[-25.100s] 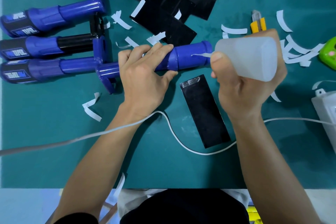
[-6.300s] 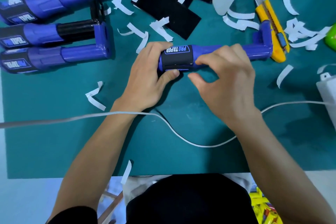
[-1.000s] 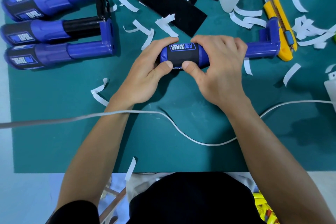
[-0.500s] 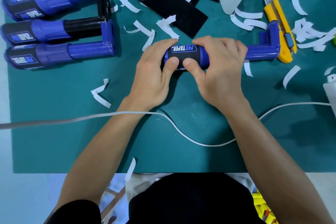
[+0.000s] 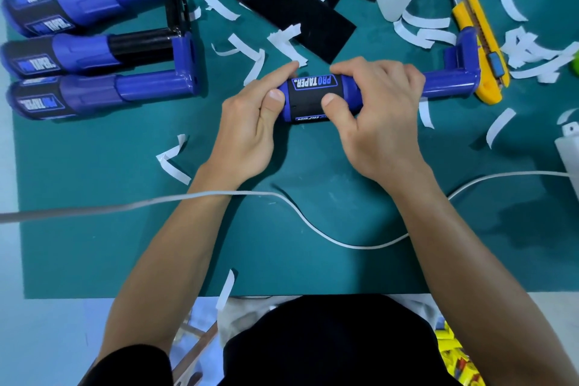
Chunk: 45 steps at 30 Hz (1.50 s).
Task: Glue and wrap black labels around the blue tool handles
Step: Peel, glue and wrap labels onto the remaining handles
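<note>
— What's held?
— The blue tool (image 5: 445,88). The left grip (image 5: 247,125) curls round its end and the right grip (image 5: 379,113) round its middle, thumb pressing the black label (image 5: 308,100) between them.
— Any change?
— The left thumb slid away from the right, toward the tool's end.

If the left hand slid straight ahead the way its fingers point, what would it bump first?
Probably the white paper strip just past the fingertips of the left hand, then the black label sheet. The hand grips the blue tool handle; depth is hard to judge.
</note>
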Motion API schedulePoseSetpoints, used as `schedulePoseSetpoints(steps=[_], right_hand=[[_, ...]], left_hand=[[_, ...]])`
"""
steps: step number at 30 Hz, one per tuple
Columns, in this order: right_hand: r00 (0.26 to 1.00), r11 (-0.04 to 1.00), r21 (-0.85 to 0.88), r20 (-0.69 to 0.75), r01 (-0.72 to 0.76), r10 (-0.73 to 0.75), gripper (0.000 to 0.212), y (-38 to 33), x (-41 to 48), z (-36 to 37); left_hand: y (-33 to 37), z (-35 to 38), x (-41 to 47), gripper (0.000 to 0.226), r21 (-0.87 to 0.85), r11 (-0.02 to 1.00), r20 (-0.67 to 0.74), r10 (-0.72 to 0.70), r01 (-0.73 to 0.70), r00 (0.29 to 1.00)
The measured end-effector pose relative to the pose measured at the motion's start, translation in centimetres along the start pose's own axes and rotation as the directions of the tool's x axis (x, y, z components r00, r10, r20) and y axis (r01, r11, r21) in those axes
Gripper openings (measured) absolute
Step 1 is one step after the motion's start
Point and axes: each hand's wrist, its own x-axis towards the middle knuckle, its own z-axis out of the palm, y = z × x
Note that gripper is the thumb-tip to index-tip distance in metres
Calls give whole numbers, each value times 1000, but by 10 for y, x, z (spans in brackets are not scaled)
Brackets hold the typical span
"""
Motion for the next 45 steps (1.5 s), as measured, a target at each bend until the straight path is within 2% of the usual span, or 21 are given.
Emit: schedulePoseSetpoints(steps=[3,5,8,17,22,24,26,28,34,38,40,41,43,45], right_hand=[[998,995,-97,-49,-31,26,61,-11,-1,8],[994,990,-124,-93,-65,53,72,-18,1,14],[993,994,-69,-97,-79,73,68,-20,2,17],[997,996,67,37,-66,64,23,-9,4,3],[993,985,139,76,-102,92,31,-4,4,-4],[995,993,64,23,-102,101,35,-15,4,2],[993,990,-71,-9,-119,119,56,-23,4,11],[993,987,-116,-11,-115,114,63,-23,6,14],[996,1000,20,86,-24,23,37,-11,8,-3],[961,999,36,277,-31,19,45,5,16,-23],[927,999,-36,374,-1,14,54,13,22,-35],[914,992,-108,404,58,-10,53,16,25,-37],[897,973,-190,441,133,-36,39,16,30,-38],[895,983,-157,445,96,-17,31,12,30,-41]], left_hand=[[-1,0,-1,42,-33,998,-3,-44,44,999],[1,0,-1,42,-42,998,-3,-50,50,999],[0,0,-1,44,-42,997,-6,-60,60,998],[-6,2,0,54,-90,994,-15,-71,70,997],[-3,2,1,64,-143,985,-12,-96,93,995],[-2,1,2,68,-162,981,-12,-107,104,994],[-1,0,2,70,-168,980,-5,-112,109,994],[0,0,2,72,-163,980,0,-118,116,993],[0,0,3,66,-135,983,2,-128,127,992],[1,-1,3,54,-135,983,12,-124,124,992],[3,-2,3,49,-160,979,30,-122,126,992],[3,-2,3,48,-190,973,49,-127,134,991],[5,-4,4,54,-284,945,110,-134,160,985],[6,-7,4,70,-390,903,149,-131,180,980]])
